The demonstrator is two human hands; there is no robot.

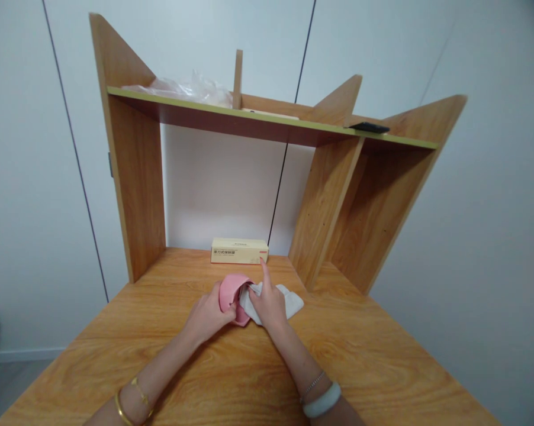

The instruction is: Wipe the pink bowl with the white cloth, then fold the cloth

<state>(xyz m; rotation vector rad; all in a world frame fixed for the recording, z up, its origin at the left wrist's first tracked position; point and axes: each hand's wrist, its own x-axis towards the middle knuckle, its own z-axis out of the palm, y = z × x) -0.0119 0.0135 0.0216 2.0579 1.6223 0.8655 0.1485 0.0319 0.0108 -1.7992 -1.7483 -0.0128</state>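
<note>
A pink bowl-shaped container (234, 291) is tipped on its side above the wooden desk, its opening facing right. My left hand (210, 315) is wrapped round its left side, thumb at the near edge. A white cloth (293, 300) spreads out under and beyond my right hand (269, 303). The thumb and bent fingers of that hand grip the cloth at the container's opening, while the index finger points up and away. Part of the cloth goes in at the opening; how deep it reaches is hidden.
Behind my hands a cream box (239, 251) with printed characters stands at the back of the desk (231, 378). A wooden shelf unit (138, 189) rises round it. On its upper board lie a clear plastic bag (191, 90) and a dark flat object (369, 127).
</note>
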